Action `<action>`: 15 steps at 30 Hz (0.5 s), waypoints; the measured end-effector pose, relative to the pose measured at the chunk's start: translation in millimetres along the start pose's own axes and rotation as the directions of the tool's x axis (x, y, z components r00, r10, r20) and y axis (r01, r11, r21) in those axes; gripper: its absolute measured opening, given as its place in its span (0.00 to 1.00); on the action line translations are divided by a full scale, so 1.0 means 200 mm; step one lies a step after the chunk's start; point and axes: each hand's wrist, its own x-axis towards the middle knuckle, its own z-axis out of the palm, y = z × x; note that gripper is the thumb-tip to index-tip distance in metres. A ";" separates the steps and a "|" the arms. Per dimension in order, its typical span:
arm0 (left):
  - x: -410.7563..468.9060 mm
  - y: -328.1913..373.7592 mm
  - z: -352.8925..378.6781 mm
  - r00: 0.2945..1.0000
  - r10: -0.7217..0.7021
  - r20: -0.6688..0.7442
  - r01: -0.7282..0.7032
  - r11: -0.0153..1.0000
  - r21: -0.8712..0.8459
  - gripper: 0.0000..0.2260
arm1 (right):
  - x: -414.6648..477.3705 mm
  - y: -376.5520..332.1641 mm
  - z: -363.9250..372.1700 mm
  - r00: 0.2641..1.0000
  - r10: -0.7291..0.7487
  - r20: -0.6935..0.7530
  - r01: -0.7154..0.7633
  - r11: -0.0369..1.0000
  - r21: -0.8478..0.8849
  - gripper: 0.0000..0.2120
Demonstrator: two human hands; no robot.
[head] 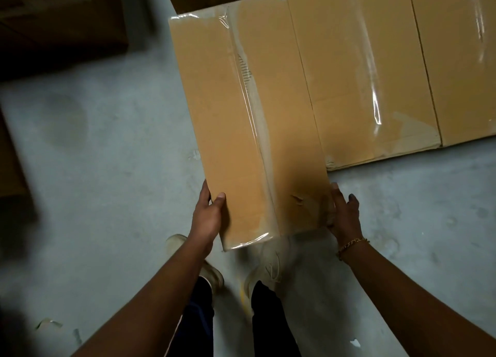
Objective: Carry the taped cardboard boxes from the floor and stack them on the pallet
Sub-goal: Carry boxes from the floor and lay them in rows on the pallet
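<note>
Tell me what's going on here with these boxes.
A person holds a taped box by its near end. The left hand grips the left corner, thumb on top, and the right hand presses against the right side. More boxes lie side by side just beyond it, to the right.

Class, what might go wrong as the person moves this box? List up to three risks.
1. The left hand and right hand hold only the near end of the long taped cardboard box, so the far end may dip or knock the neighbouring box.
2. The right hand looks flat against the side; it may slip.
3. A dropped box would likely land on the shoes below.
</note>
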 end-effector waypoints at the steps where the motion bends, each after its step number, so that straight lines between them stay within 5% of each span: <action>1: 0.02 0.03 0.00 1.000 0.002 0.000 -0.002 1.000 0.002 0.21 | 0.02 -0.02 0.01 1.000 0.004 0.005 -0.004 1.000 0.015 0.71; 6: 0.15 0.18 -0.04 0.999 0.043 -0.028 -0.042 0.999 0.015 0.21 | 0.06 -0.17 0.10 0.998 0.016 0.059 -0.026 0.983 0.181 0.71; 10: 0.23 0.27 -0.05 0.994 0.072 -0.088 -0.069 0.997 0.035 0.20 | 0.06 -0.27 0.12 0.995 0.037 0.097 -0.073 0.913 0.402 0.42; 12: 0.25 0.29 -0.04 0.992 0.087 -0.089 -0.082 0.995 0.055 0.20 | 0.07 -0.29 0.11 0.993 0.041 0.107 -0.082 0.903 0.421 0.38; 14: 0.22 0.29 -0.04 0.990 0.126 -0.059 -0.119 0.987 0.110 0.24 | 0.05 -0.27 0.08 0.999 -0.034 0.012 0.029 0.960 0.278 0.45; 15: 0.19 0.28 -0.05 0.986 0.161 -0.033 -0.154 0.975 0.158 0.28 | 0.02 -0.25 0.06 0.981 -0.179 -0.079 0.184 0.981 0.064 0.48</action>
